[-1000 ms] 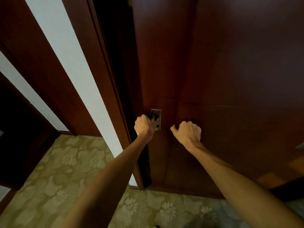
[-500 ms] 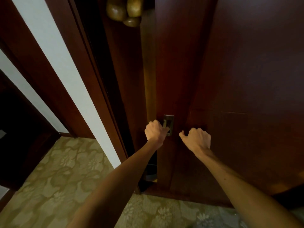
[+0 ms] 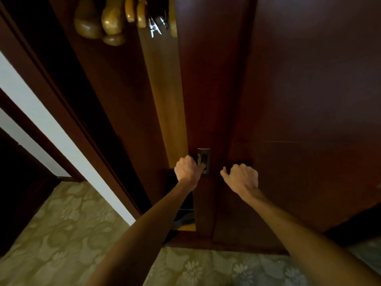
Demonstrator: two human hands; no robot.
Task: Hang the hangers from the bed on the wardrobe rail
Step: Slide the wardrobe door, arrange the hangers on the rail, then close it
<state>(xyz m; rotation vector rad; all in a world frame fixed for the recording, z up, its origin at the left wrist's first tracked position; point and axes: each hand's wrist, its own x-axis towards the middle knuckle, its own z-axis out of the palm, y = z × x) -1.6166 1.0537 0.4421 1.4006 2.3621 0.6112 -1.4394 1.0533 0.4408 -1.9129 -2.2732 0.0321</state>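
I face a dark red-brown wardrobe. My left hand (image 3: 186, 169) has its fingers hooked into the recessed metal handle (image 3: 204, 154) of the sliding door (image 3: 206, 79), which stands partly open. My right hand (image 3: 241, 177) is curled into a fist against the neighbouring door panel (image 3: 309, 100) and holds nothing. In the opening at the top, the rounded ends of several wooden hangers (image 3: 103, 21) hang side by side, with metal clips (image 3: 156, 25) next to them. The rail and the bed are out of view.
The wardrobe's frame post (image 3: 68, 112) and a white wall strip (image 3: 41, 124) run down the left. A patterned green carpet (image 3: 61, 234) covers the floor. Something dark lies on the wardrobe floor (image 3: 183, 217) behind my left arm.
The sliding door has moved to the right under my left hand, widening the gap. The hanging wooden hangers and the lighter inner panel have come into view.
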